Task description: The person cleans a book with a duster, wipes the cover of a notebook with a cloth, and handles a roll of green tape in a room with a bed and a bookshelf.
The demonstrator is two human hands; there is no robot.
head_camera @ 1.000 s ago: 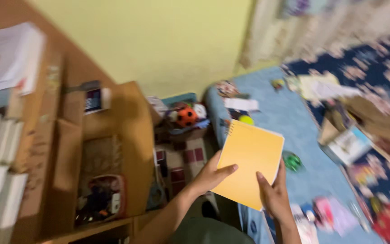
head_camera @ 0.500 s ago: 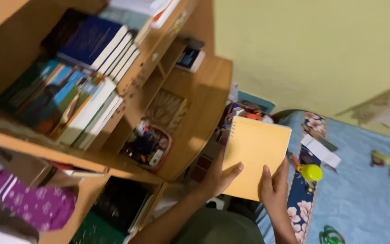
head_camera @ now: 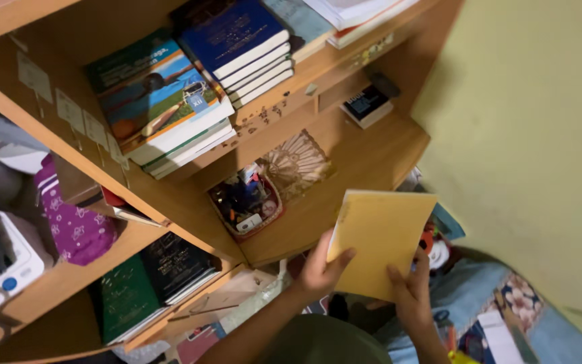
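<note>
Since half a second ago my view has swung further left and up, so the wooden bookshelf [head_camera: 190, 202] now fills most of the picture and the blue bedding has slid to the lower right corner; the yellow notebook [head_camera: 380, 239] has kept its place between my hands.

Nearest me, my left hand [head_camera: 321, 268] clamps the notebook's lower left edge, thumb across the plain cover, and my right hand [head_camera: 412, 296] closes on its bottom right corner. Held at two corners like this, the notebook stays flat and tilted, its face toward me, just in front of the open middle shelf.

Behind it on that shelf sits a small red-rimmed basket [head_camera: 245, 200] crammed with dark odds and ends, likely kept there so small things stay together. A patterned fan-shaped piece [head_camera: 298, 164] leans beside it.

To the left, a purple patterned cloth [head_camera: 72, 219] spills from a compartment, with dark green books [head_camera: 146, 283] upright below.

Farther up, a stack of books [head_camera: 170, 101] lies flat, the top cover showing a green and blue picture, beside a navy book pile [head_camera: 244, 44]. Small pale square labels [head_camera: 69, 108] run along the slanted shelf edge. A small dark box [head_camera: 366, 104] rests at the back, near the yellow-green wall [head_camera: 527, 135]
</note>
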